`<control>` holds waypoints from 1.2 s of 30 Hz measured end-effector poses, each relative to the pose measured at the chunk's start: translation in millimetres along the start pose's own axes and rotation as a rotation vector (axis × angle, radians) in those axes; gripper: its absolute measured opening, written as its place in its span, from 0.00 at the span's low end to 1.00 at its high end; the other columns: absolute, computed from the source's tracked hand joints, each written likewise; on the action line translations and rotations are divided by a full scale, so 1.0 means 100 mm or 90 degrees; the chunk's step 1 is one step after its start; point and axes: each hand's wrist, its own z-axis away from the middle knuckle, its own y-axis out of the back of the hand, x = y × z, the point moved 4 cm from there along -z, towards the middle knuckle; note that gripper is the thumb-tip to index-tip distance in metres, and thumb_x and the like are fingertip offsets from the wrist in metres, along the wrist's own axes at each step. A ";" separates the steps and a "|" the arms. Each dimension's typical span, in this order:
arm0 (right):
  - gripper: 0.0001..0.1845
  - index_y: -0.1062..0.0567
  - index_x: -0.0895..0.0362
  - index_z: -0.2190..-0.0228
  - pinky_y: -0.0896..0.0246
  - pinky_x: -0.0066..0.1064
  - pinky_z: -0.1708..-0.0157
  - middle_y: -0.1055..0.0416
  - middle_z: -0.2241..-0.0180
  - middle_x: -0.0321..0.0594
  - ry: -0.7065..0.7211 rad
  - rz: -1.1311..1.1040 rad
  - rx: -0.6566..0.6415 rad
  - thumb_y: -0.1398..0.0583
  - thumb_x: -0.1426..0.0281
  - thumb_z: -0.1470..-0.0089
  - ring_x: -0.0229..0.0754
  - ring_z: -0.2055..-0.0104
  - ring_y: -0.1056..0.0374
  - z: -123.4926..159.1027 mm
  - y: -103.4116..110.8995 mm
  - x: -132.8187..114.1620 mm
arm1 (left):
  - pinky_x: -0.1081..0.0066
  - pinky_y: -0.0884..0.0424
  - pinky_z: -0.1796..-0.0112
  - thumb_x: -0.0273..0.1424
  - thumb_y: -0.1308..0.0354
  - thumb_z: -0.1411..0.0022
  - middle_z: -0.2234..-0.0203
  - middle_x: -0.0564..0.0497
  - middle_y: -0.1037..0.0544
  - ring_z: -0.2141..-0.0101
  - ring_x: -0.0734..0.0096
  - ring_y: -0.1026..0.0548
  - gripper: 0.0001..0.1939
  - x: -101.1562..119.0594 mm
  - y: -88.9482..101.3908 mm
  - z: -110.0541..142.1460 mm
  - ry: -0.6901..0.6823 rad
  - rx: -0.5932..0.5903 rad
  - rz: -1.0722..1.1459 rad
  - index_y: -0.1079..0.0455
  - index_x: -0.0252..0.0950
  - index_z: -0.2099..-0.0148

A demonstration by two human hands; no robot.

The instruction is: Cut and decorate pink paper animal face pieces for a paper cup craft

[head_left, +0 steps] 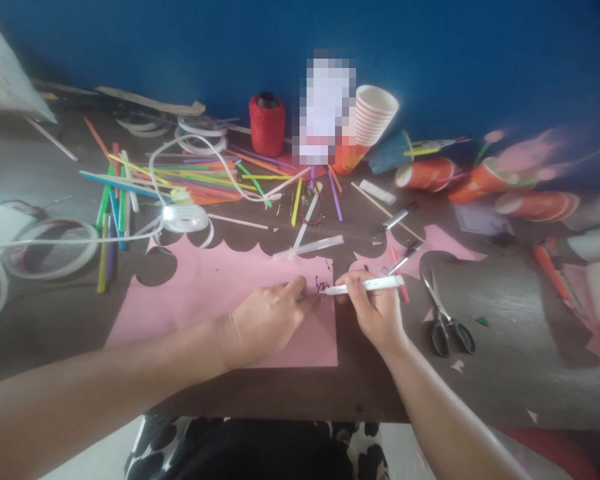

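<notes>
A sheet of pink paper with scalloped cut-outs along its far edge lies on the table in front of me. Black drawn marks show near its right edge. My right hand grips a white marker, whose narrow end points left over those marks. Resting on the paper, my left hand has its fingers pinched close to the marker's tip; a small dark bit shows at them, too hidden to name. Right of my right hand lie scissors with black handles, blades spread a little.
Behind the paper are colourful sticks, a roll of white tape, a red thread spool and stacked paper cups. More orange cups lie at the right. A pink offcut sits beyond the scissors. White cable loops at left.
</notes>
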 end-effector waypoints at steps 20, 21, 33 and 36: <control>0.13 0.27 0.58 0.72 0.39 0.29 0.72 0.31 0.79 0.36 0.003 0.008 0.009 0.47 0.66 0.41 0.38 0.74 0.33 0.00 0.01 0.00 | 0.69 0.28 0.73 0.20 0.59 0.40 0.63 0.45 0.33 0.72 0.70 0.27 0.20 0.00 -0.02 0.00 0.000 -0.009 -0.005 0.37 0.34 0.47; 0.12 0.27 0.58 0.72 0.39 0.29 0.72 0.31 0.78 0.36 0.005 0.012 0.012 0.47 0.66 0.41 0.38 0.74 0.33 0.00 0.02 0.00 | 0.69 0.28 0.73 0.21 0.59 0.40 0.63 0.45 0.33 0.72 0.70 0.27 0.20 0.00 -0.02 0.00 0.000 -0.007 -0.004 0.37 0.34 0.46; 0.13 0.27 0.58 0.71 0.40 0.29 0.72 0.30 0.78 0.36 0.000 0.006 0.005 0.47 0.65 0.41 0.38 0.75 0.33 0.01 0.01 0.00 | 0.67 0.28 0.75 0.20 0.60 0.40 0.63 0.45 0.33 0.72 0.67 0.27 0.21 0.00 -0.03 0.00 -0.002 0.005 0.006 0.37 0.34 0.47; 0.12 0.27 0.58 0.71 0.39 0.29 0.71 0.30 0.78 0.37 -0.004 0.010 0.018 0.47 0.66 0.41 0.38 0.74 0.32 0.01 0.02 0.00 | 0.66 0.27 0.74 0.20 0.59 0.41 0.63 0.45 0.33 0.72 0.66 0.27 0.21 -0.01 -0.04 0.00 -0.003 0.006 0.008 0.36 0.34 0.47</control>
